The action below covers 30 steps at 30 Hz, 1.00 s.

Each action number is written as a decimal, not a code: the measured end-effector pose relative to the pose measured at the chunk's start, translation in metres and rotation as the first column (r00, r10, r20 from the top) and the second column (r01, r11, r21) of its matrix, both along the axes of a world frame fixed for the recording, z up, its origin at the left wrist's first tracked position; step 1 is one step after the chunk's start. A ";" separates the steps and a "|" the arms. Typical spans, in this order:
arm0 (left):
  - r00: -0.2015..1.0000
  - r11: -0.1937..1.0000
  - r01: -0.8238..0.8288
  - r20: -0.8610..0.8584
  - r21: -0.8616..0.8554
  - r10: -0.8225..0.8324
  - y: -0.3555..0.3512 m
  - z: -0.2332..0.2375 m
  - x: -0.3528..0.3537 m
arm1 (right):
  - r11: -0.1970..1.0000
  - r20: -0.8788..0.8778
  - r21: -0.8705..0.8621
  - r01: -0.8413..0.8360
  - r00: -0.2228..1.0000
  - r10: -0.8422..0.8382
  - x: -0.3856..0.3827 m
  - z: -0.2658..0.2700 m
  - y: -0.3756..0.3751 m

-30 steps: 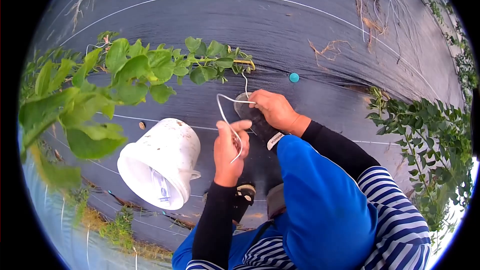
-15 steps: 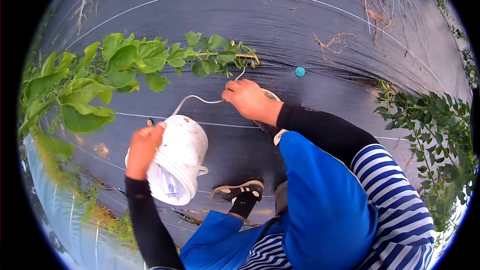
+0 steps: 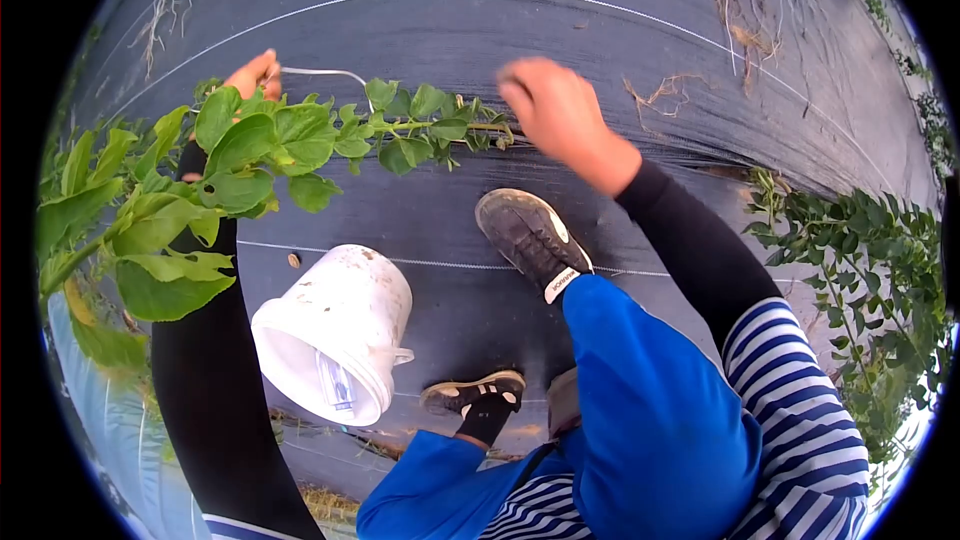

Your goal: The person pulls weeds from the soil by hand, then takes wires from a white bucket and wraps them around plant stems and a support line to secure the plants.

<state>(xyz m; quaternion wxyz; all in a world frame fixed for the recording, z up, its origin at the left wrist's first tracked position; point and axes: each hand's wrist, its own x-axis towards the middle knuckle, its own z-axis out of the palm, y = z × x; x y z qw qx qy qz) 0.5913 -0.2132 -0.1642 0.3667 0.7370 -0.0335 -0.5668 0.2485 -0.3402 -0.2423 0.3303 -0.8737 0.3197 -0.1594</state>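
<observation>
My left hand (image 3: 256, 76) is closed on a white cord (image 3: 325, 72) on the far side of a leafy green stem, and leaves partly hide the hand and wrist. From there the cord arcs right and drops to the stem's leaves near the middle. The leafy stem (image 3: 250, 145) stretches from the left edge toward its thin tip (image 3: 490, 128). Just right of that tip, my right hand (image 3: 568, 125) hovers above the dark ground sheet. Its fingers are smeared by motion, and no object shows in them.
A dirty white bucket (image 3: 350, 290) lies tipped on the black ground sheet (image 3: 450, 320), with a clear plastic item (image 3: 335, 380) inside. My shoe (image 3: 530, 235) is right of it. Dry roots (image 3: 670, 90) lie farther off; another leafy plant (image 3: 870, 260) grows at right.
My left hand has moved from above the bucket to the stem's far side, taking the cord with it. My right hand has let go of the cord and shifted up and right.
</observation>
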 end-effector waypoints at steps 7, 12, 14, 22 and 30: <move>0.993 0.982 -0.118 -0.003 -0.151 0.119 -0.070 0.038 -0.058 | 0.864 0.127 0.432 -0.260 0.966 0.227 0.139 0.002 -0.029; 0.996 0.952 -0.063 -0.081 -0.300 0.040 -0.074 0.044 -0.082 | 0.664 0.251 0.654 -0.361 0.933 0.260 0.153 0.018 -0.034; 0.993 0.937 -0.074 -0.110 -0.341 0.038 -0.068 0.044 -0.081 | 0.693 0.280 0.653 -0.307 0.947 0.156 0.142 0.019 -0.048; 0.931 0.987 -0.045 0.351 -0.157 0.098 0.068 0.095 -0.068 | 0.663 0.177 0.745 0.073 0.936 -0.303 0.025 0.009 -0.106; 0.781 0.993 -0.109 0.614 -0.054 0.119 0.235 0.138 -0.138 | 0.752 0.118 0.647 -0.126 0.991 0.064 0.055 0.039 -0.097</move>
